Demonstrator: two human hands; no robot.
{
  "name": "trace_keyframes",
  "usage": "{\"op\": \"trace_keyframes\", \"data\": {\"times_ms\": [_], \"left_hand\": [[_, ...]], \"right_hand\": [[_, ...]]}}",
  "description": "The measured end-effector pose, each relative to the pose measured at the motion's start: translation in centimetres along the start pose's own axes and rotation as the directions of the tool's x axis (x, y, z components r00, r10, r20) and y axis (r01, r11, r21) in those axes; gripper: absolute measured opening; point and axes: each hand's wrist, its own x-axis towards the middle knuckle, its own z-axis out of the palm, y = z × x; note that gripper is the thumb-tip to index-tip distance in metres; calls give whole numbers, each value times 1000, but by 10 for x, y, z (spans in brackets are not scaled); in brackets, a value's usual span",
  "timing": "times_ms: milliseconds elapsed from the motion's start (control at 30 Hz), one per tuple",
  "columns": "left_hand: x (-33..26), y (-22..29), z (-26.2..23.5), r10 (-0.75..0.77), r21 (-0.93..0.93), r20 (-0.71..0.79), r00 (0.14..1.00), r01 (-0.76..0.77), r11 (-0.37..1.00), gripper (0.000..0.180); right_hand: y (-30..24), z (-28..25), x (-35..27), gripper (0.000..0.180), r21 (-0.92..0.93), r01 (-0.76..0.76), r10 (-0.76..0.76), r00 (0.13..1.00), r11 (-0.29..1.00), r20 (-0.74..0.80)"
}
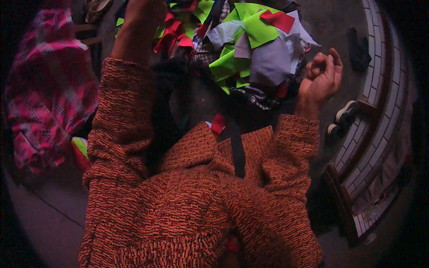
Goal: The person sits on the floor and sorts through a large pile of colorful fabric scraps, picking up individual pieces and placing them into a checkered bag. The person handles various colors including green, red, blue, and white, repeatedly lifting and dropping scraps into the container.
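Note:
My right hand (320,79) is raised just right of a heap of cloth pieces, its fingers curled in toward the palm, with nothing visible in them. The heap holds bright green pieces (259,31), grey pieces (271,62) and red pieces (172,38). Checked dark cloth (205,56) shows among them. My left forearm (138,33) reaches up past the heap's left side, and the top edge cuts off the hand. A small red scrap (217,124) lies near my lap.
At left hangs or lies a pink-red plaid cloth (53,89), with a green and red scrap (80,147) beside it. Dark shoes (346,114) stand at right beside a ledge faced with pale bricks (377,58). A dark item (357,49) lies near that ledge. Brown footwear (96,9) is at upper left.

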Motion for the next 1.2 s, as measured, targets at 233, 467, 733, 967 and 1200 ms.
{"op": "trace_keyframes", "data": {"times_ms": [233,467,733,967,1200], "left_hand": [[-2,5,-11,32,43,-25,999,-31,999,29],[1,26,-40,138,90,-63,988,-132,987,31],[13,35,-147,103,177,-226,969,-63,982,45],[9,-67,-216,14,611,-477,879,320,724,37],[-32,-201,-286,-245,557,-694,677,721,412,95]], "right_hand": [[13,3,0,19,-14,-44,45,998,999,46],[19,0,5,19,-46,-63,66,996,997,65],[24,-3,12,19,-25,-137,139,982,990,130],[11,17,9,17,-140,-229,236,971,963,36],[6,28,9,17,-217,-314,334,941,924,59]]}}
